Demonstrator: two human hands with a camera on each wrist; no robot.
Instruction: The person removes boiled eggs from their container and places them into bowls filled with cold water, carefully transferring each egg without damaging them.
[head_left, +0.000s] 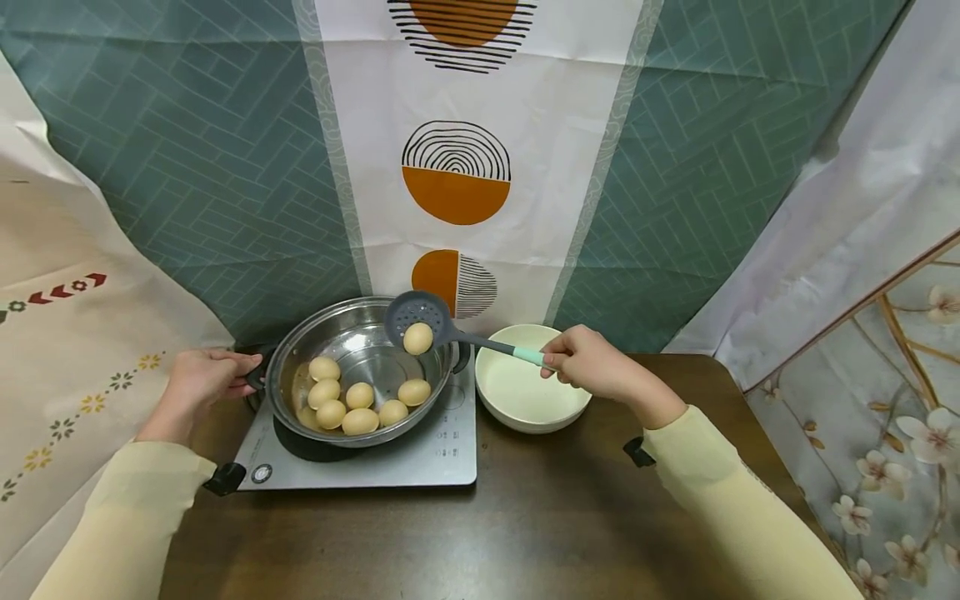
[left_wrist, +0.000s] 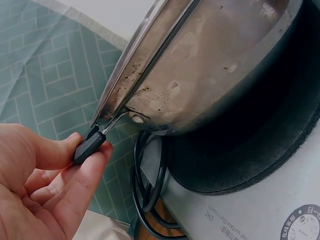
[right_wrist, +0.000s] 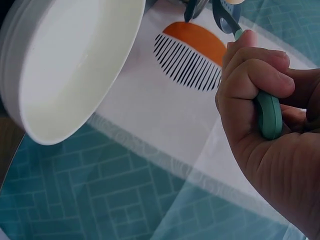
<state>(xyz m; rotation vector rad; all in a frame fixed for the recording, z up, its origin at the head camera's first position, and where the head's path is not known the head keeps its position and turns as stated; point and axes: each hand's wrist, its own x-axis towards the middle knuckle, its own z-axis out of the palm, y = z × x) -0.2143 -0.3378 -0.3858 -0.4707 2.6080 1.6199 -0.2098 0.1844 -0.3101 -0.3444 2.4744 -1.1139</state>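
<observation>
With thumb and fingers my left hand pinches the black-covered side handle of a steel pan. The pan tilts, its base raised off the hot plate on this side in the left wrist view. Several light brown eggs and a little brownish liquid lie toward its near left side. My right hand grips the green handle of a grey slotted skimmer. One egg rests in the skimmer's head, above the pan's far right rim.
A cream bowl stands right of the pan, under the skimmer's handle. Beneath the pan is a silver induction cooker on a dark wooden table. Its black cable loops at the left. Patterned cloth hangs close behind.
</observation>
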